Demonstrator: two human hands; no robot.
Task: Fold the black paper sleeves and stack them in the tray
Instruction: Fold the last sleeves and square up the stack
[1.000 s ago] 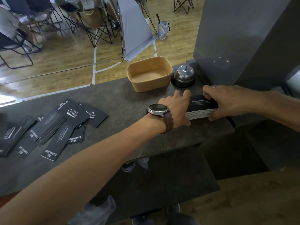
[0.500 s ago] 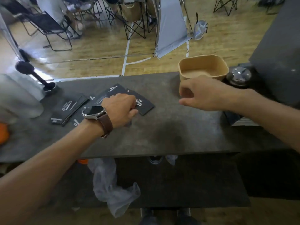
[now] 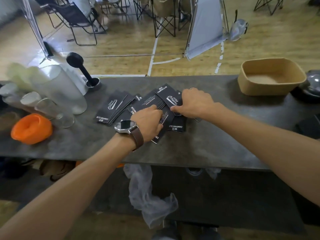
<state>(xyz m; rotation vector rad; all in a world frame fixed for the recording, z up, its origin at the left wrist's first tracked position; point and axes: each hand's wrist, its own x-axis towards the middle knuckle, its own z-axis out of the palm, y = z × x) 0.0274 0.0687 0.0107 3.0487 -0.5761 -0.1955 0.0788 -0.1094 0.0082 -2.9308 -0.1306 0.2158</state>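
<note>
Several black paper sleeves with white print lie fanned out flat on the grey counter. My left hand, with a watch on its wrist, lies on the middle of the pile with its fingers curled round the edge of some sleeves. Just to the right, my right hand pinches the logo-printed top sleeve between thumb and fingers. The tan tray stands at the counter's far right, apart from both hands, and nothing shows inside it.
Stacks of clear cups and an orange object crowd the counter's left end. A black-handled tool in a metal cup stands behind the sleeves. A bell sits beside the tray. A plastic bag hangs below the front edge.
Both hands left the neat stack of sleeves near the bell and moved left to the scattered pile. The view swung left with them.
</note>
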